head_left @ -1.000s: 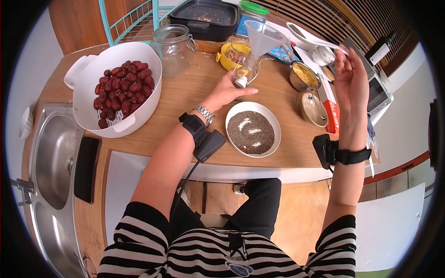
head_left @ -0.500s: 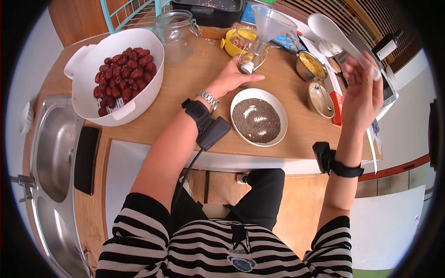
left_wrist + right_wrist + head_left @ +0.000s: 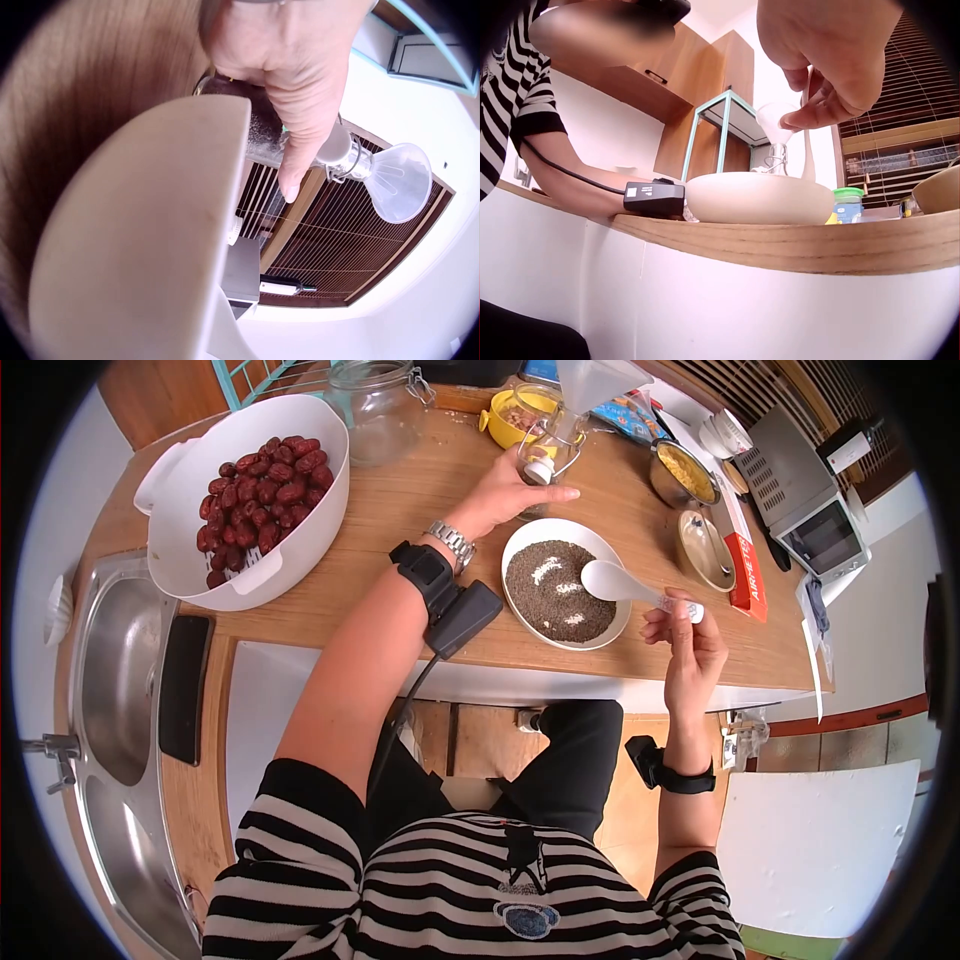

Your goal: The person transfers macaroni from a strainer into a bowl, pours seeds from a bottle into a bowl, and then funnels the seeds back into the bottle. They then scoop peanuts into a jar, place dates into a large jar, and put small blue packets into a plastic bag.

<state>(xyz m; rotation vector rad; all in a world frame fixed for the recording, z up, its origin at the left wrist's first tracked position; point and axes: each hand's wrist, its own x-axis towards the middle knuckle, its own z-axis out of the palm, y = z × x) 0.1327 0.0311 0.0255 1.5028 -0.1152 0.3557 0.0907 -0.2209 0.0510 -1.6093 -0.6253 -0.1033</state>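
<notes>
My left hand (image 3: 500, 495) grips a clear swing-top glass bottle (image 3: 262, 126) behind the bowl; dark grains show inside it in the left wrist view. In its neck sits a translucent funnel (image 3: 401, 184), and a white stopper (image 3: 540, 470) hangs on the wire beside the neck. My right hand (image 3: 695, 660) pinches the handle of a white spoon (image 3: 610, 582), whose head is at the small dark seeds (image 3: 545, 600). These fill much of a white bowl (image 3: 600, 540) near the counter's front edge.
Left stands a white basket (image 3: 330, 510) of red dates, with a glass jar (image 3: 375, 420) behind. A yellow bowl (image 3: 500, 432) is beyond the bottle. To the right are a metal bowl (image 3: 660, 482), a beige bowl (image 3: 690, 550) and a red-and-white box (image 3: 745, 580).
My right hand has come down and left with the spoon, from raised at the right to the bowl of seeds. The left hand keeps its hold on the bottle.
</notes>
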